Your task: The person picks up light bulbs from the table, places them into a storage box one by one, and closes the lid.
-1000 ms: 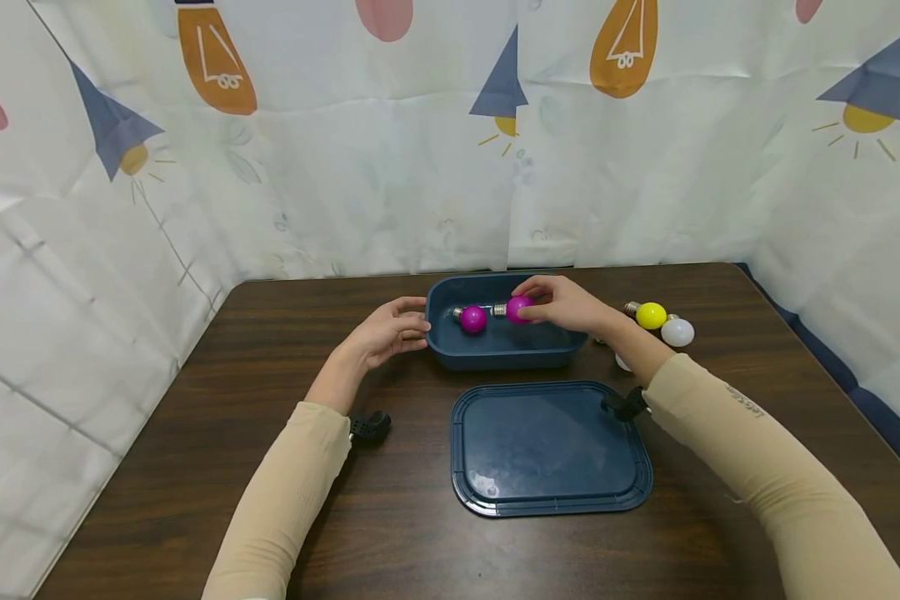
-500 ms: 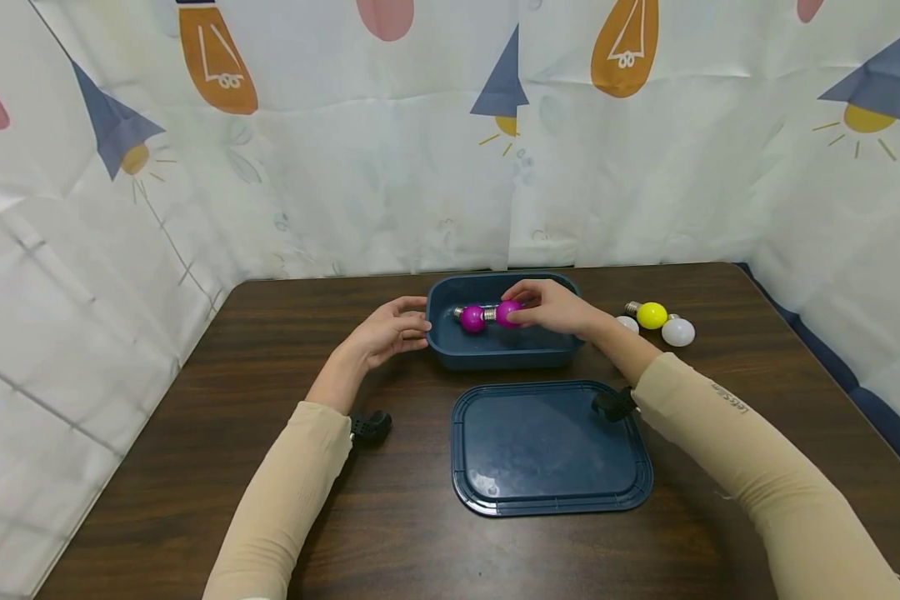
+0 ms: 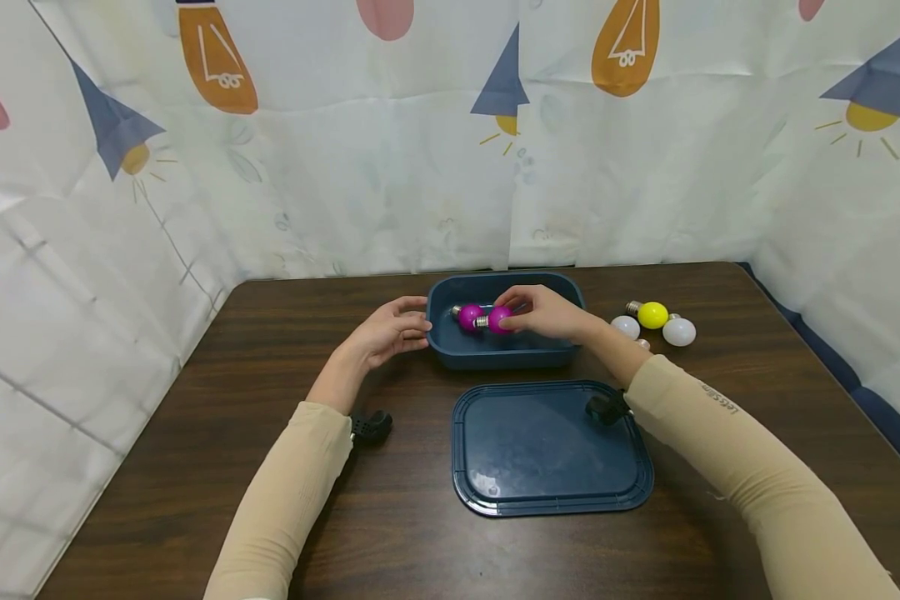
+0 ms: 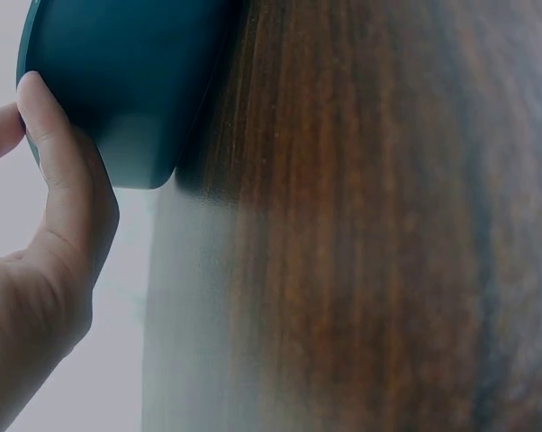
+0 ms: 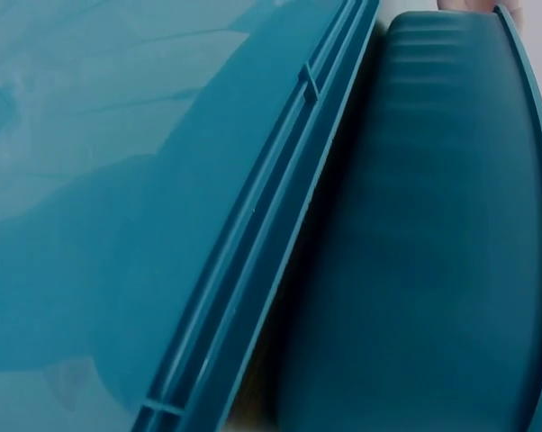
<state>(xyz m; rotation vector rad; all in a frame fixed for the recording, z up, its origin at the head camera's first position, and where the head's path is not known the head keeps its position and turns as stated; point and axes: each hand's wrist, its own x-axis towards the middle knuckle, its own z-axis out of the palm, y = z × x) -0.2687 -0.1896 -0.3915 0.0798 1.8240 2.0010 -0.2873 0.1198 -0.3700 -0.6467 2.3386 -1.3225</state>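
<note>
My right hand (image 3: 546, 317) reaches into a dark blue plastic box (image 3: 504, 359) and pinches a magenta light bulb (image 3: 500, 320) by its round globe. Its metal screw base points left and overlaps a second magenta bulb (image 3: 470, 317) lying in the box. At the box's left end, my left hand (image 3: 390, 332) rests its fingertips on the rim and outer wall. The left wrist view shows fingers (image 4: 59, 148) right at the rim. In the right wrist view the box wall (image 5: 433, 225) fills the right side; the bulbs are hidden there.
A flat blue lid (image 3: 551, 450) lies on the brown wooden table (image 3: 390, 517), in front of the box. Right of the box are a yellow bulb (image 3: 652, 315), a white bulb (image 3: 678, 332) and another white one (image 3: 626, 327). A printed curtain (image 3: 390, 183) hangs behind.
My right hand has moved left and slightly nearer inside the box with its magenta bulb. The other magenta bulb has shifted slightly left and back. My left hand stays in place.
</note>
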